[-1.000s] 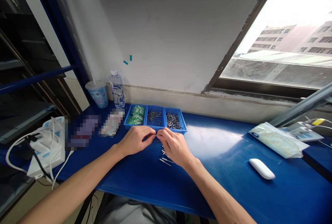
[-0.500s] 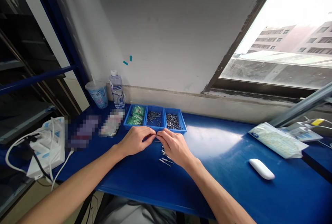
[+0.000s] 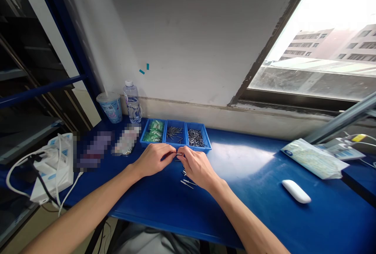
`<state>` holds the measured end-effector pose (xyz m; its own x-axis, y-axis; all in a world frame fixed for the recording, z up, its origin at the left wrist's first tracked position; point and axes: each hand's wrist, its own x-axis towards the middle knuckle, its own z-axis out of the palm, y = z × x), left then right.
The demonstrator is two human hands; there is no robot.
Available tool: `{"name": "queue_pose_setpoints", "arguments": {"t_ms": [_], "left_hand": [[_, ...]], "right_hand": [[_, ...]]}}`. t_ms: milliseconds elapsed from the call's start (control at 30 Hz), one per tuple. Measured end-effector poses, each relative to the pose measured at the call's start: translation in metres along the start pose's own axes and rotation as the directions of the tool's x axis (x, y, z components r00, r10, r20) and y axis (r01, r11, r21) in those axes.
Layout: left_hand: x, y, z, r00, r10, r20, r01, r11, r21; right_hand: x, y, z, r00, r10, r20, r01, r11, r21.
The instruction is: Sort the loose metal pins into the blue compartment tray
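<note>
My left hand [image 3: 155,159] and my right hand [image 3: 195,164] meet fingertip to fingertip just in front of the blue bins. A small silvery rivet [image 3: 179,154] shows between the thumb and fingers of my right hand. My left thumb and finger are pinched together against its end; whatever they grip is too small to make out. Beneath and beside my right hand, several loose blind rivets [image 3: 187,184] with thin stems lie on the blue table [image 3: 152,203], partly covered by the hand.
Behind my hands, the bins hold green packets [image 3: 155,130], thin metal pins [image 3: 174,131] and a heap of rivets [image 3: 196,138]. A bottle [image 3: 132,103] and a cup [image 3: 110,107] stand back left. A power strip [image 3: 54,167], white mouse [image 3: 296,191] and plastic packet [image 3: 315,159] lie farther out.
My right fingers have shifted slightly, so the rivet between the fingertips now shows. Some loose rivets are more covered by that hand. My left hand has hardly moved.
</note>
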<state>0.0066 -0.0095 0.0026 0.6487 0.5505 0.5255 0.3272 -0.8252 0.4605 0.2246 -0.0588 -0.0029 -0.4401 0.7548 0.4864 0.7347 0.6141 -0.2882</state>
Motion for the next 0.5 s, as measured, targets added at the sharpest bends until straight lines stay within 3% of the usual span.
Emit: {"name": "queue_pose_setpoints", "arguments": {"t_ms": [300,500], "left_hand": [[0.001,0.002,-0.002,0.999,0.038,0.005,-0.038,0.999,0.014],[0.002,0.008,-0.011,0.988,0.141,-0.065,-0.131,0.982,0.138]], "right_hand": [[0.003,0.003,-0.009,0.998,-0.059,0.004,0.059,0.997,-0.054],[0.003,0.01,-0.041,0.99,-0.139,-0.039,0.135,0.987,-0.088]]}}
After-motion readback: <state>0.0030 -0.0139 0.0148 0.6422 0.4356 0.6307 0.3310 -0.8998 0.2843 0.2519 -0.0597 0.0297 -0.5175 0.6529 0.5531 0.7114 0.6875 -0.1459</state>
